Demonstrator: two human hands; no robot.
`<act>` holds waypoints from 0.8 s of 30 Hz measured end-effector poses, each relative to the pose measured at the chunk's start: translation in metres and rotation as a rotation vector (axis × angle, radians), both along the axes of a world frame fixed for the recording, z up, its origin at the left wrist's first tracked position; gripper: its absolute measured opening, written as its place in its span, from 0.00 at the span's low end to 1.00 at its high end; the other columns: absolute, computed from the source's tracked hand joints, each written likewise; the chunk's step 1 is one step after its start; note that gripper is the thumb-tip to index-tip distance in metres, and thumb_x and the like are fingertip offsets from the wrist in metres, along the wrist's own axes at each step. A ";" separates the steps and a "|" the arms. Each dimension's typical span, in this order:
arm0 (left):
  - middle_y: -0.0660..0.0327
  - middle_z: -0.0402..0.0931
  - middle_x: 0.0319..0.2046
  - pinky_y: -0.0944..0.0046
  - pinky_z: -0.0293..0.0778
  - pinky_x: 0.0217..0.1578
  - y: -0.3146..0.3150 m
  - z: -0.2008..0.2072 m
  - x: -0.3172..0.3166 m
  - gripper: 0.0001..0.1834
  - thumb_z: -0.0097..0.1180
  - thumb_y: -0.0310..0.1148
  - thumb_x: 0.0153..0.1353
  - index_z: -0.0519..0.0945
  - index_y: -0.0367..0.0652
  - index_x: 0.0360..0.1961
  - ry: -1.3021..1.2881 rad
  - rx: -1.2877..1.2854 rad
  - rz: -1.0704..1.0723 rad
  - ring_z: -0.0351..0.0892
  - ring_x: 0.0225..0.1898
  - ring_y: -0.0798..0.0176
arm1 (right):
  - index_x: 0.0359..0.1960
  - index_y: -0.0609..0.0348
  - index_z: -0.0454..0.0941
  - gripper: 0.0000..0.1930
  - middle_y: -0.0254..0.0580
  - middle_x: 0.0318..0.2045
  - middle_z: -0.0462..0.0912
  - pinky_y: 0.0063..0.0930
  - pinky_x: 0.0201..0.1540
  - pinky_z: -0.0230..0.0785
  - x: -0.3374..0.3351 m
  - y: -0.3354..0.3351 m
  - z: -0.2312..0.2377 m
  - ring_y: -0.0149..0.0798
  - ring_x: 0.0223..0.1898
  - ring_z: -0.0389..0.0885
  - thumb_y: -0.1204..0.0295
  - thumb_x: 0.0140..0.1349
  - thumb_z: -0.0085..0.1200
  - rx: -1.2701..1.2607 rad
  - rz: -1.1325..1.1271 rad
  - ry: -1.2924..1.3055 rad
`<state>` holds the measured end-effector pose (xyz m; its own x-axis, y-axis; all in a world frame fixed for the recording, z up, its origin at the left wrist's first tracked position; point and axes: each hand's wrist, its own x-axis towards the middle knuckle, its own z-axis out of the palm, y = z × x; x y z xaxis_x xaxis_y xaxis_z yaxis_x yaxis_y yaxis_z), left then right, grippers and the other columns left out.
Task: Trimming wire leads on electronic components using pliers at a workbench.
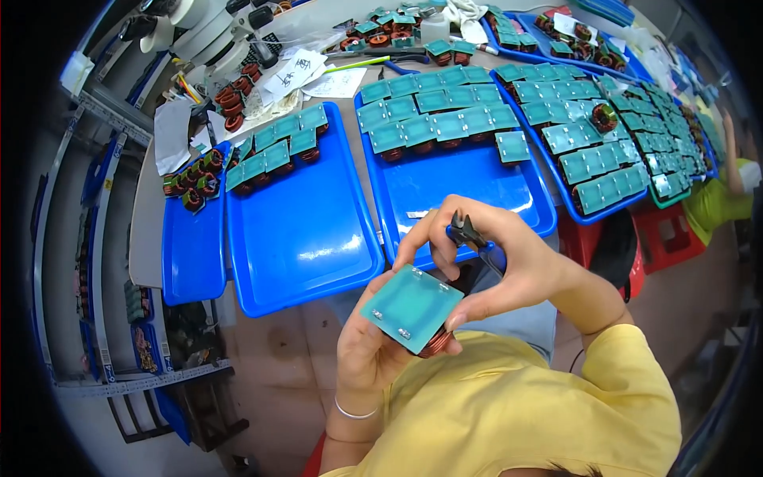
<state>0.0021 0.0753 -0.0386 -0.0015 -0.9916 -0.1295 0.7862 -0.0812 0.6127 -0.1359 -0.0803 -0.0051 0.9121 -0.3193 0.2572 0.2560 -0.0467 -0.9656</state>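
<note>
My left hand (364,354) is closed around a toroid coil (435,345) with a square green circuit board (413,308) on top. The board is tilted toward me, and solder spots show near its edges. Wire cutters (469,234) with dark jaws and blue handles are gripped in my right hand (520,254), jaws pointing up and away from the board. The right thumb touches the board's right corner. Beyond my hands, one similar board-topped coil (513,147) sits apart from the rows in the middle blue tray (477,199).
A blue tray (302,238) to the left holds several board-topped coils at its far end. Bare coils (195,181) lie in a smaller tray at far left. Packed trays (596,159) stretch rightward. Papers (296,73) and tools lie behind. Shelving (99,238) stands left; another person (723,191) is at right.
</note>
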 end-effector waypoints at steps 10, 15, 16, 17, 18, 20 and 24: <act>0.55 0.65 0.52 0.62 0.70 0.51 -0.007 -0.017 -0.015 0.47 0.72 0.38 0.41 0.58 0.37 0.59 -0.619 -0.040 0.424 0.70 0.51 0.60 | 0.35 0.60 0.65 0.27 0.44 0.37 0.76 0.25 0.39 0.66 0.002 0.023 -0.001 0.34 0.34 0.74 0.67 0.39 0.72 -0.449 -0.366 0.077; 0.49 0.65 0.53 0.59 0.67 0.54 -0.005 -0.007 -0.015 0.42 0.62 0.40 0.53 0.52 0.35 0.62 -0.305 -0.056 0.394 0.69 0.54 0.57 | 0.35 0.63 0.67 0.25 0.44 0.35 0.76 0.26 0.38 0.67 -0.006 0.018 0.002 0.37 0.34 0.75 0.66 0.41 0.70 -0.490 -0.368 0.036; 0.44 0.64 0.55 0.57 0.66 0.55 -0.005 -0.005 -0.013 0.41 0.58 0.44 0.56 0.51 0.33 0.62 -0.273 -0.077 0.345 0.67 0.56 0.54 | 0.35 0.63 0.68 0.24 0.44 0.33 0.76 0.26 0.38 0.67 -0.009 0.015 0.000 0.37 0.34 0.75 0.66 0.42 0.68 -0.508 -0.395 0.098; 0.44 0.64 0.55 0.57 0.66 0.55 -0.004 -0.004 -0.012 0.41 0.58 0.44 0.56 0.51 0.33 0.62 -0.272 -0.073 0.345 0.67 0.56 0.54 | 0.35 0.64 0.69 0.22 0.44 0.32 0.76 0.25 0.38 0.68 -0.011 0.013 -0.001 0.36 0.34 0.76 0.66 0.44 0.67 -0.525 -0.421 0.161; 0.42 0.63 0.55 0.57 0.65 0.55 -0.003 -0.002 -0.011 0.42 0.57 0.45 0.56 0.51 0.33 0.62 -0.232 -0.044 0.301 0.67 0.56 0.53 | 0.36 0.66 0.69 0.18 0.44 0.29 0.76 0.24 0.37 0.68 -0.014 0.010 -0.003 0.36 0.32 0.77 0.69 0.47 0.60 -0.563 -0.424 0.179; 0.41 0.63 0.55 0.56 0.65 0.56 -0.001 -0.004 -0.011 0.42 0.57 0.47 0.56 0.51 0.32 0.62 -0.215 -0.022 0.272 0.66 0.57 0.51 | 0.36 0.66 0.69 0.16 0.44 0.29 0.76 0.24 0.37 0.68 -0.019 0.010 -0.005 0.36 0.31 0.77 0.70 0.48 0.57 -0.533 -0.395 0.238; 0.38 0.66 0.52 0.56 0.75 0.45 -0.002 -0.005 -0.017 0.43 0.56 0.51 0.55 0.54 0.31 0.60 -0.467 -0.036 0.393 0.75 0.47 0.50 | 0.37 0.67 0.69 0.14 0.44 0.29 0.76 0.25 0.37 0.68 -0.029 0.009 -0.007 0.36 0.30 0.77 0.68 0.52 0.47 -0.493 -0.362 0.344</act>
